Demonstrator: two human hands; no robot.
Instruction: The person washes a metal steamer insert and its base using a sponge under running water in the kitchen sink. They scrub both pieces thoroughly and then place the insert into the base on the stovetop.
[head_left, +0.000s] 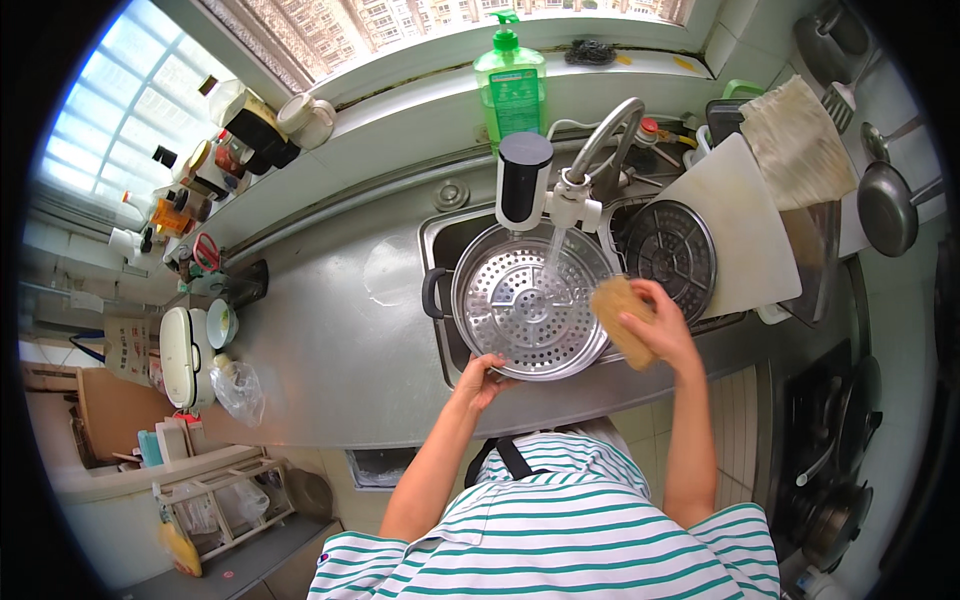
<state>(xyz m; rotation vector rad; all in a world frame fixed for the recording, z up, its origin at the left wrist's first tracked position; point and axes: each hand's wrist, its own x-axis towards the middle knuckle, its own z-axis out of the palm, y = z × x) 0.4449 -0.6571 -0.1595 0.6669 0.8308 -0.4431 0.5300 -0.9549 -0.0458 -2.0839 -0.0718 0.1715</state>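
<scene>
A metal steamer pot (534, 360) with a perforated bottom sits in the sink (442, 345), and water (556, 255) runs into it from the faucet (611, 124). My left hand (482, 381) grips the pot's near rim, thumb on top. In my right hand (660, 322) is a brown loofah-like scrubbing pad (621, 319), held beside the pot's right rim. The pot's black handle (433, 293) points left. A dark round steamer rack (670, 259) leans at the right, against a white cutting board (739, 225).
A black and white faucet-mounted device (524, 180) stands over the pot's far rim. Behind it are a green soap bottle (514, 90) and a dark scouring pad (590, 52) on the sill. A metal drain plug (451, 194) lies on the steel counter (337, 337). A stove (814, 420) is at right.
</scene>
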